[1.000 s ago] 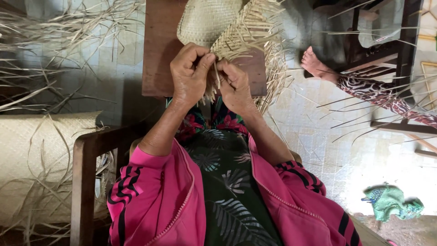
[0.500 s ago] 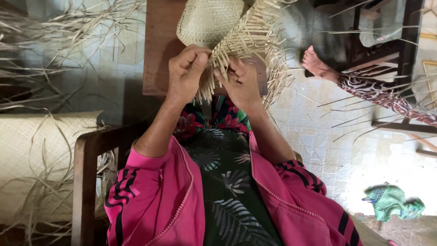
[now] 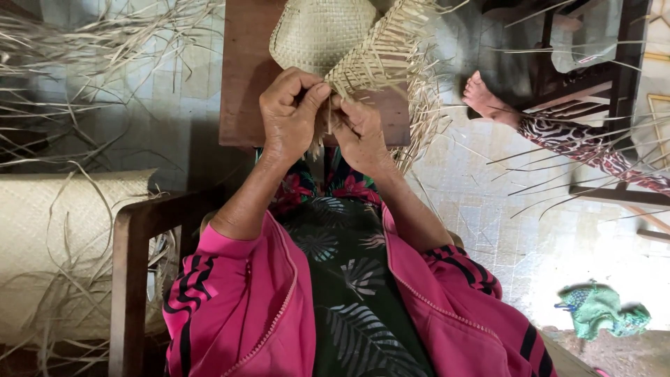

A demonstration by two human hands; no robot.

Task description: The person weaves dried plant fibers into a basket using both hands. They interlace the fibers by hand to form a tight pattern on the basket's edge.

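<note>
A half-woven straw piece [image 3: 328, 35], pale tan with loose strips fringing its right edge, rests over a brown wooden stool [image 3: 241, 77] in front of me. My left hand [image 3: 287, 115] pinches the woven edge between thumb and fingers. My right hand [image 3: 359, 129] grips the strips right beside it, fingers curled into the fringe. The two hands touch each other at the weave's lower edge. Pink jacket sleeves with black stripes cover both my arms.
A rolled woven mat [image 3: 63, 244] lies at the left by a wooden chair arm [image 3: 132, 279]. Loose straw strands [image 3: 91, 42] spread at top left. Another person's foot and patterned leg [image 3: 544, 126] rest at the right near a wooden chair [image 3: 614, 77]. A green cloth [image 3: 600, 311] lies on the tiled floor.
Both hands have shifted slightly along the woven edge, fingers working the strips; the straw piece has tilted a little. The other person's foot stays put.
</note>
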